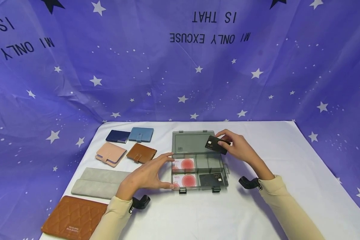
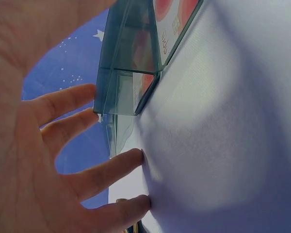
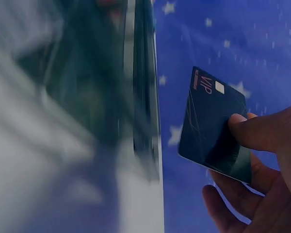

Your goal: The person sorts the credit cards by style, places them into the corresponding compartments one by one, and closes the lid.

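My right hand [image 1: 238, 146] pinches a black VIP card [image 1: 213, 143] between thumb and fingers, held over the raised lid side of a clear grey divided box [image 1: 200, 170]. In the right wrist view the card [image 3: 216, 124] is tilted, its gold chip and lettering showing. My left hand [image 1: 148, 175] is at the box's left side, fingers extended and spread, thumb by the front corner and fingertips at its wall [image 2: 121, 92]. Red-and-white cards [image 1: 184, 180] lie in both left compartments. Another black VIP card [image 1: 211, 180] lies in the front right one; the back right shows bare dividers.
Left of the box are a navy card holder [image 1: 118, 136], a blue one [image 1: 141, 134], a pink one [image 1: 111, 154] and a brown one [image 1: 141, 153]. Nearer lie a grey folded wallet [image 1: 99, 183] and a brown quilted pouch [image 1: 75, 216]. White cloth covers the table [image 1: 258, 213].
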Tool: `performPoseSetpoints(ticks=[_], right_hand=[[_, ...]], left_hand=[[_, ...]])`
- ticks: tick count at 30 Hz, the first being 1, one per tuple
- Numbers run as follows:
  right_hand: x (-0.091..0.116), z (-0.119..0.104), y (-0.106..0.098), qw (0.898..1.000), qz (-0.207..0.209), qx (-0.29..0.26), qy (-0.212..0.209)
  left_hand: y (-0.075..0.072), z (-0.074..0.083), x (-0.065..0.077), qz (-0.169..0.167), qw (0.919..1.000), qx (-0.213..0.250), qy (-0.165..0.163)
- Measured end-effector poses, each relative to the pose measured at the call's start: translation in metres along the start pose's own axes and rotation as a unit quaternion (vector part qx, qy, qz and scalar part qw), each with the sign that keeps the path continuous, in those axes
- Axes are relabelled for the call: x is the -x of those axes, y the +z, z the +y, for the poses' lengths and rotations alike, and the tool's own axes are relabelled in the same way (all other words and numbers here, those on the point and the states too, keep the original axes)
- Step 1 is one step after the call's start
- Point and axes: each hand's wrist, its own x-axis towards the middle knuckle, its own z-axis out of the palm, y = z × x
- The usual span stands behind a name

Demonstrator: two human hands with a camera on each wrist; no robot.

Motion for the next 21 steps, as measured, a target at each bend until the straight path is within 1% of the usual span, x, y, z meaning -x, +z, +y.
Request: performPoseSetpoints(ticks=[4,6,8,11,15,21], right_hand=[[0.003,-0.015,0.017,0.999,-0.044,0.006,-0.029],[0.006,-0.018,0.024,0.997,-0.064,0.019,-0.038],[0.01,-0.019,0.029,0.996,-0.076,0.031,-0.04],[0.014,-0.018,0.034,0.995,-0.081,0.046,-0.043],[0.016,-0.016,0.039,0.992,-0.085,0.065,-0.064],[0.015,-0.015,0.043,0.986,-0.079,0.112,-0.092]], left_hand=[[0.001,-0.001,0.001,0.0,1.0,-0.003,-0.003],[0.001,-0.001,0.001,0.0,1.0,-0.002,0.0],[0.001,-0.001,0.0,-0.001,1.0,-0.001,0.003],[0.001,0.0,0.0,-0.001,1.0,0.003,0.006],[0.0,0.0,0.0,-0.001,1.0,0.002,-0.001],[-0.001,-0.001,0.0,0.0,1.0,0.004,-0.001]])
